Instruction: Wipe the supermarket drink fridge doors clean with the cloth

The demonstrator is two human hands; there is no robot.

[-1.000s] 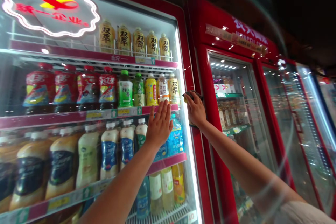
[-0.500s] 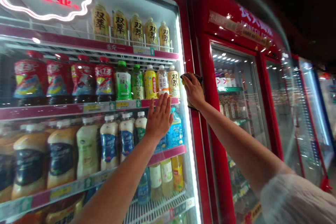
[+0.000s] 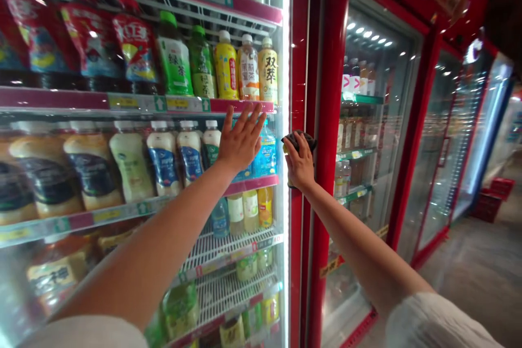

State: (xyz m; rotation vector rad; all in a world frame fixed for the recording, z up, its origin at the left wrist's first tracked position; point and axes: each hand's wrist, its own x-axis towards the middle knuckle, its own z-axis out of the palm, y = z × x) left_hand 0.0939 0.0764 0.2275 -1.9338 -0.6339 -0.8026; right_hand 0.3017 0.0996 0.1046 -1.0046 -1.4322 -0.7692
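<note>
Head view: the person's left hand [image 3: 241, 144] is up at the drinks fridge's glass door [image 3: 183, 106], back of the hand to me; fingers straight and slightly spread, holding nothing; the fingertips overlap the pink shelf strip [image 3: 255, 106]; can't tell from here if the palm presses on the glass.

Right hand [image 3: 300, 166] is at about the same height, off to the right; it holds a dark cloth [image 3: 310, 143], fingers parted and bent over it; cloth sits under the hand, against the fridge's red frame [image 3: 299, 54], its left edge overlapping the bright light strip [image 3: 286, 81]; part of the cloth is hidden by the hand.

Behind the glass, just above the left hand: yellow bottle [image 3: 227, 68], white-and-orange bottle [image 3: 248, 73], cream bottle [image 3: 268, 75]; further left, green-capped bottles [image 3: 175, 60], then red-labelled ones [image 3: 92, 43]; beside the left hand at its own level, blue bottles [image 3: 267, 152] to the right and white-capped bottles [image 3: 161, 157] to the left; all upright.

A second red fridge [image 3: 329, 92] stands just right of the cloth; further back, red crates [image 3: 487, 204] on the floor [image 3: 457, 266]; both arms reach forward, pale sleeves [image 3: 440, 321] at the bottom corners.
</note>
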